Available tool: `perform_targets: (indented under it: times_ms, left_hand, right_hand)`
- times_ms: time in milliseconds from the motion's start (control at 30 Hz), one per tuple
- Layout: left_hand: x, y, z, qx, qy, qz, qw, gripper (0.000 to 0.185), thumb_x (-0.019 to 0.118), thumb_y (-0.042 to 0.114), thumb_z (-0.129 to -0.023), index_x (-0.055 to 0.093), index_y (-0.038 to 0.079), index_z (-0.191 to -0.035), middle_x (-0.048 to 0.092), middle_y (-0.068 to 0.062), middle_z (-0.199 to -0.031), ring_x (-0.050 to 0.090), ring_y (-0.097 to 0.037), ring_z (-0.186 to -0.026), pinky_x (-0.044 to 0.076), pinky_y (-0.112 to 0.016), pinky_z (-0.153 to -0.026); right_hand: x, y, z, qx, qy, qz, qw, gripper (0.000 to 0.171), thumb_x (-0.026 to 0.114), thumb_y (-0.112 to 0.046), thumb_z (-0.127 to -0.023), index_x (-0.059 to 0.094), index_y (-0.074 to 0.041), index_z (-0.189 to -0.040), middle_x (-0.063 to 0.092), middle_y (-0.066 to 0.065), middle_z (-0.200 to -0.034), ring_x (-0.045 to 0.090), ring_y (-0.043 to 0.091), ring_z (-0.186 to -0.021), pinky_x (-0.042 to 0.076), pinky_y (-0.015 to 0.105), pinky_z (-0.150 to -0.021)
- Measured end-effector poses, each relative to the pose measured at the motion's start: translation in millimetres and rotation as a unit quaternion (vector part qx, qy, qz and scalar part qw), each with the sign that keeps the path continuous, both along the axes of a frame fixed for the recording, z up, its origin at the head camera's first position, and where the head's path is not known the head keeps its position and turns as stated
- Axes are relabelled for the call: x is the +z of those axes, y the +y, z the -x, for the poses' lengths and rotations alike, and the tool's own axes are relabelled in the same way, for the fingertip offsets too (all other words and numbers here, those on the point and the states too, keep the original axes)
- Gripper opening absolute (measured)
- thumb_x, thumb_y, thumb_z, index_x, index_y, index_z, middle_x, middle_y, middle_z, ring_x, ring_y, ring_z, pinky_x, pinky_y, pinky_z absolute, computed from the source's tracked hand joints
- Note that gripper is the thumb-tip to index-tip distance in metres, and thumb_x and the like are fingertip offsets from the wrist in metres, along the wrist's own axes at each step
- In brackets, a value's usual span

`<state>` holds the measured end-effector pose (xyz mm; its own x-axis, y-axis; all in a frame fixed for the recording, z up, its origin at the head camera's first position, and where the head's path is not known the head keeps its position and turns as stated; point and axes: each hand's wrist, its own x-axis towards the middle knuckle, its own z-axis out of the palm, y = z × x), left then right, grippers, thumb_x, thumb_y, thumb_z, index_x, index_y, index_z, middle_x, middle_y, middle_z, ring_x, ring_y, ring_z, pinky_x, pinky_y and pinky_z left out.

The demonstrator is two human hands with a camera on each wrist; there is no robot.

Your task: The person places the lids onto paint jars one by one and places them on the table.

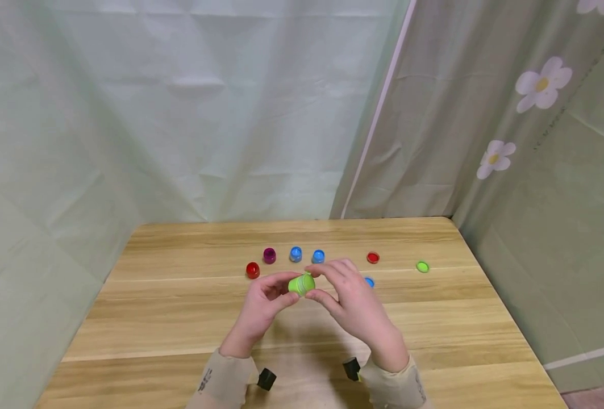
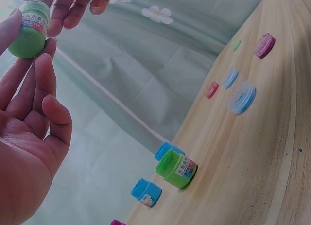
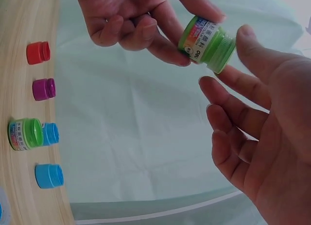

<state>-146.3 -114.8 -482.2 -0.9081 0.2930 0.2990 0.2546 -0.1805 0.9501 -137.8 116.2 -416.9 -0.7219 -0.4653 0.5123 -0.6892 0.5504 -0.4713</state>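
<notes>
A small light-green paint jar (image 1: pixel 299 285) with a printed label is held up over the table, tilted with its top toward the right. My left hand (image 1: pixel 262 304) grips its body between thumb and fingers; the other fingers curl loosely in the left wrist view. At the jar's clear lid (image 3: pixel 222 55), the thumb and index finger of my right hand (image 1: pixel 355 301) pinch from opposite sides. A second green jar (image 2: pixel 177 169), its top uncovered, stands on the table, mostly hidden behind the hands in the head view.
Beyond the hands stand a red jar (image 1: pixel 253 270), a purple jar (image 1: pixel 269 255) and two blue jars, one (image 1: pixel 295 254) left of the other (image 1: pixel 319 257). Loose lids lie to the right: red (image 1: pixel 373 258), green (image 1: pixel 423 266), purple (image 2: pixel 265 45) and blue (image 2: pixel 241 97). Curtains (image 1: pixel 230 113) hang behind the table.
</notes>
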Motion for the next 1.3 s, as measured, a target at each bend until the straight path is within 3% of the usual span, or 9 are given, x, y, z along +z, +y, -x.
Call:
perform_targets:
  times_ms: [167, 367, 533, 1000, 1300]
  left_hand:
    - [-0.9, 0.2, -0.4, -0.001, 0.001, -0.006, 1.0, 0.035, 0.074, 0.005, -0.1, 0.068, -0.007, -0.132, 0.076, -0.001, -0.122, 0.067, -0.018, -0.103, 0.058, -0.028, -0.089]
    - [0.9, -0.5, -2.2, 0.008, -0.025, 0.0, 0.9997, 0.036, 0.074, 0.006, -0.1, 0.067, -0.007, -0.134, 0.075, 0.002, -0.122, 0.067, -0.018, -0.105, 0.057, -0.028, -0.089]
    - [3.6, -0.1, -2.9, 0.01, -0.035, -0.004, 0.9993, 0.038, 0.073, 0.007, -0.101, 0.066, -0.009, -0.134, 0.074, 0.003, -0.121, 0.066, -0.018, -0.105, 0.058, -0.028, -0.089]
    - [0.7, -0.5, -0.5, 0.001, -0.006, 0.0, 1.0, 0.036, 0.075, 0.007, -0.1, 0.068, -0.007, -0.133, 0.075, 0.0, -0.124, 0.067, -0.018, -0.104, 0.057, -0.029, -0.091]
    - [0.3, -1.4, -0.6, 0.015, -0.005, 0.024, 0.9996, 0.037, 0.079, 0.007, -0.097, 0.072, 0.0, -0.132, 0.075, -0.003, -0.124, 0.065, -0.024, -0.103, 0.056, -0.036, -0.092]
  right_hand:
    - [2.0, 5.0, 0.4, 0.028, 0.009, 0.017, 0.999, 0.055, 0.081, -0.028, -0.098, 0.062, -0.018, -0.149, 0.064, -0.001, -0.142, 0.054, 0.023, -0.132, 0.053, 0.046, -0.104]
    - [2.4, 7.5, 4.2, 0.073, 0.044, 0.011, 0.996, 0.05, 0.082, -0.009, -0.095, 0.068, -0.015, -0.143, 0.066, -0.001, -0.144, 0.056, 0.025, -0.133, 0.051, 0.043, -0.109]
    - [1.6, 6.7, 5.5, 0.079, 0.053, 0.009, 0.995, 0.045, 0.079, -0.004, -0.096, 0.071, -0.012, -0.139, 0.069, 0.0, -0.14, 0.059, 0.027, -0.132, 0.05, 0.041, -0.111]
    - [2.6, 3.7, 3.9, 0.047, 0.045, 0.0, 0.998, 0.039, 0.083, -0.019, -0.095, 0.074, -0.014, -0.133, 0.071, -0.001, -0.131, 0.06, 0.022, -0.125, 0.054, 0.041, -0.104]
    - [0.5, -1.7, 0.8, -0.011, -0.006, 0.002, 1.0, 0.033, 0.084, -0.036, -0.094, 0.075, -0.015, -0.118, 0.073, -0.007, -0.114, 0.062, 0.016, -0.114, 0.056, 0.039, -0.095]
